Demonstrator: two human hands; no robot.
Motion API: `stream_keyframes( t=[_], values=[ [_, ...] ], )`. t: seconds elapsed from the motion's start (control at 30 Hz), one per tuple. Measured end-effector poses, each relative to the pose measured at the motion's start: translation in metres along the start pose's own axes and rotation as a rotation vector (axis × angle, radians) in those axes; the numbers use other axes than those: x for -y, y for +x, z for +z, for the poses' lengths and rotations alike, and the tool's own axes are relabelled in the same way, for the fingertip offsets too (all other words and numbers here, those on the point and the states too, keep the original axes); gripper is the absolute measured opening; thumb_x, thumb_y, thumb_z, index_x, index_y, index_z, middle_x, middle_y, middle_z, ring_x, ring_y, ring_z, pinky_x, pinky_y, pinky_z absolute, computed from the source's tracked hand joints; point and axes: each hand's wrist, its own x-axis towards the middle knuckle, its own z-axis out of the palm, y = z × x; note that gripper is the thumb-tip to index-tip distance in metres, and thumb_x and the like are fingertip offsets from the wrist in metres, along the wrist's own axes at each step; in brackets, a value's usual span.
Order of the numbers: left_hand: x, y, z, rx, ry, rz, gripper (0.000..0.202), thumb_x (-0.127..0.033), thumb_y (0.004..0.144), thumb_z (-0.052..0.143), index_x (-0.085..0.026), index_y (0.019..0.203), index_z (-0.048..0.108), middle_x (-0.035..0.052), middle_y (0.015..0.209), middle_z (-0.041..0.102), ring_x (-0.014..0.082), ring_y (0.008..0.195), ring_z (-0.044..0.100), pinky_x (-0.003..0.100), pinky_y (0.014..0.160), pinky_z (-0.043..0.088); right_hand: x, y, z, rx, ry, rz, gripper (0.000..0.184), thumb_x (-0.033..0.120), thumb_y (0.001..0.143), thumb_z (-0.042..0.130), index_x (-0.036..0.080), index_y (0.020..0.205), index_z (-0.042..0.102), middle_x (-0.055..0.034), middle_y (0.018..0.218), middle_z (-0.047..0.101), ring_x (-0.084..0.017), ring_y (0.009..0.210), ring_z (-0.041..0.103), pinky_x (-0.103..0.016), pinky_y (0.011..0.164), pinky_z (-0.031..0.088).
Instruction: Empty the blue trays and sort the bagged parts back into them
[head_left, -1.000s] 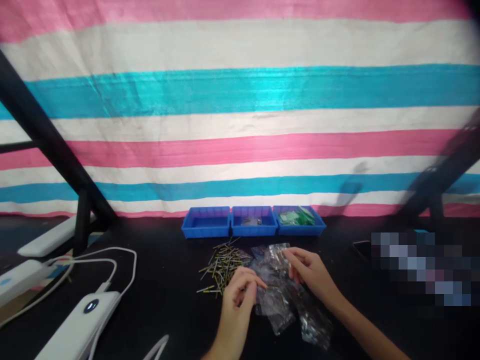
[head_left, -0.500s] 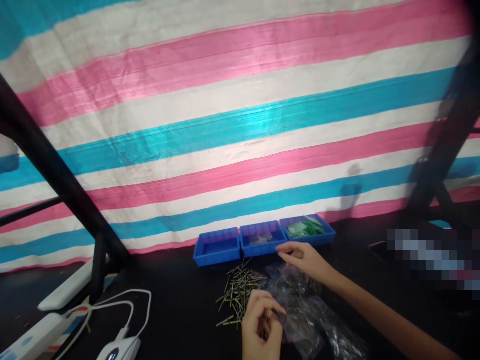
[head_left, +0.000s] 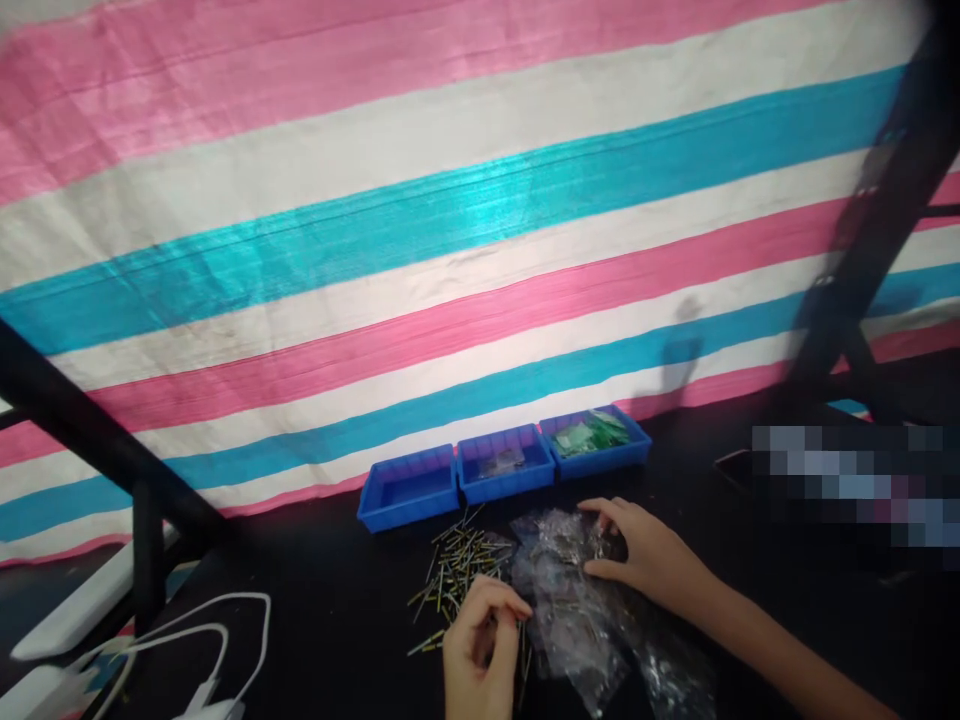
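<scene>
My left hand (head_left: 486, 640) is curled at the near edge of a pile of thin metal rods with yellowish parts (head_left: 465, 562); its fingers and thumb come together, and whatever they may hold is too small to make out. To the right lies a heap of clear plastic bags (head_left: 570, 610). Over the upper right of this heap, my right hand (head_left: 641, 550) has its thumb and fingers apart, touching or just above the plastic, with nothing visibly gripped.
Three blue trays stand in a row behind: a bare left one (head_left: 409, 508), a middle one (head_left: 506, 487) with a small clear bag, and a right one (head_left: 604, 457) with green packets. White cables (head_left: 225, 600) lie at left. A striped sheet (head_left: 450, 300) hangs behind.
My right hand has come down from beside the trays onto the plastic bags, and its fingers have spread. My left hand stays curled near the rods. The view has shifted slightly.
</scene>
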Motion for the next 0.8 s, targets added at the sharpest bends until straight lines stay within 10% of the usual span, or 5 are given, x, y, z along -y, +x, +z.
stream_keyframes(
  t=[0.43,0.8],
  values=[
    [-0.005,-0.005,0.005,0.098,0.017,-0.057,0.032,-0.04,0.082,0.048,-0.017,0.065,0.062,-0.0023,0.057,0.039,0.0096,0.049,0.036,0.023,0.052,0.03,0.02,-0.008,-0.004,-0.174,0.179,-0.033,0.015,0.029,0.078,0.055,0.03,0.09,0.065,0.0041,0.083,0.064,-0.012,0.068,0.059,-0.022,0.062,0.043],
    [0.0,-0.009,0.007,0.092,0.045,-0.098,0.036,-0.047,0.081,0.048,-0.017,0.065,0.062,0.0016,0.065,0.044,0.0116,0.055,0.04,0.022,0.048,0.03,0.023,-0.008,-0.005,-0.219,0.375,0.064,0.022,0.039,0.082,0.05,0.025,0.093,0.063,0.0012,0.074,0.069,-0.013,0.052,0.059,-0.025,0.053,0.045]
  ],
)
